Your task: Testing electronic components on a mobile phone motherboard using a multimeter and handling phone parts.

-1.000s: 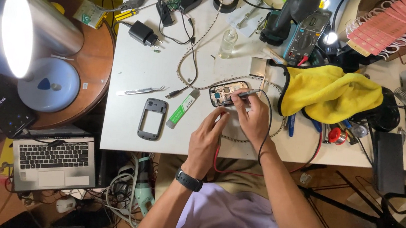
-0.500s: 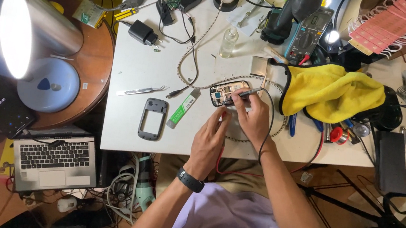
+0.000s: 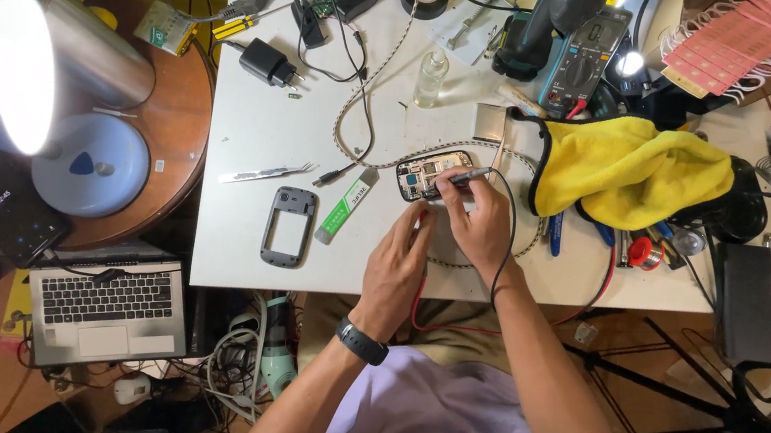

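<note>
Cluttered white worktable (image 3: 251, 136) seen from above, terracotta floor around it. Far left: a lit metal lamp (image 3: 29, 64) on a round wooden stand (image 3: 180, 128), with an open laptop (image 3: 104, 306) on the floor near it. On the table, left to right: flat steel tweezers (image 3: 266, 172); an empty grey phone frame (image 3: 289, 226), a rounded rectangle; a green-and-white strip (image 3: 345, 207); a braided cable (image 3: 371, 81). At centre lies the opened phone (image 3: 426, 174), its circuit board exposed. The left hand (image 3: 397, 265), wrist in a black watch (image 3: 361, 342), rests palm-down just near the phone, fingers loosely curled, gripping nothing visible. The right hand (image 3: 480, 226) pinches a slim dark probe (image 3: 466, 174), its tip touching the phone's board, a black lead trailing over the wrist. Right: a crumpled yellow cloth (image 3: 638, 172); far behind, a multimeter (image 3: 589, 52); far right, pink tags (image 3: 747, 49).
</note>
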